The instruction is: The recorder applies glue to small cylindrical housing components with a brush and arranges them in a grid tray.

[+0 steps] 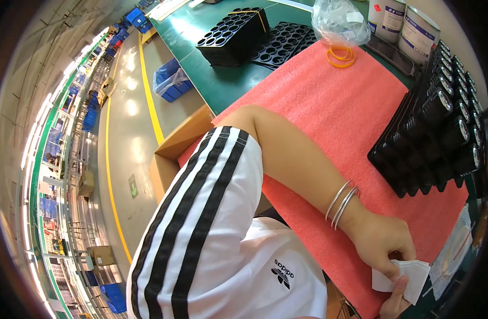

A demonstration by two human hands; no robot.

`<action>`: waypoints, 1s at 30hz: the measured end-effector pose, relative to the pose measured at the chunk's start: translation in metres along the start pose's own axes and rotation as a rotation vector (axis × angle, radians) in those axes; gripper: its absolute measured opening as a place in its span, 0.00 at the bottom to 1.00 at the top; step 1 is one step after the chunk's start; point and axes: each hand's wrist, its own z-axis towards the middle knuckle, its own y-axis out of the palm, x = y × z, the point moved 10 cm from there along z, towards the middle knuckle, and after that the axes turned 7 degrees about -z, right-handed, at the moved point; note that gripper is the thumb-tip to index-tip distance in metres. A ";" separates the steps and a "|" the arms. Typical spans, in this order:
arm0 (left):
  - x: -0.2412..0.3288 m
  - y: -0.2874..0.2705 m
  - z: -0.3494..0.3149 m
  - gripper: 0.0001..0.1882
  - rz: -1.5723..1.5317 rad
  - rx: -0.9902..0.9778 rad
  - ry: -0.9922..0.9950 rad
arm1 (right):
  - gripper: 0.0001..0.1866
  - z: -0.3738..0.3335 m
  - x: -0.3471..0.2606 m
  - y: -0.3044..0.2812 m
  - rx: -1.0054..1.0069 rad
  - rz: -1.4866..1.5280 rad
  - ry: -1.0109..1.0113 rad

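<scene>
My left hand [383, 240], with thin silver bangles [342, 204] on its wrist, is at the lower right over a pink cloth mat. Its fingers are closed on the upper edge of a small white folded sheet [415, 276], paper or thin cloth; I cannot tell which. From below, my right hand [396, 305] pinches the same sheet near its lower edge, with only its fingers and part of the hand showing. Just right of the sheet lies a clear plastic bag [452, 254] with something thin inside.
Stacked black trays filled with silver-topped cylinders [440, 117] stand on the pink mat [308, 90]. Farther back are black trays with round holes [233, 37], a clear bag [339, 21], orange rubber bands [341, 56] and white cans [418, 33]. An open cardboard box [183, 141] adjoins the table.
</scene>
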 end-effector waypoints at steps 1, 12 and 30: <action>0.001 0.000 -0.001 0.14 0.013 -0.007 -0.001 | 0.12 0.001 -0.001 0.003 -0.041 -0.013 -0.004; 0.000 0.003 -0.003 0.14 0.025 -0.143 -0.198 | 0.21 -0.016 0.032 -0.020 0.035 -0.066 0.109; 0.022 0.008 -0.007 0.07 0.379 -0.192 0.004 | 0.18 -0.012 0.009 -0.038 0.472 0.270 -0.084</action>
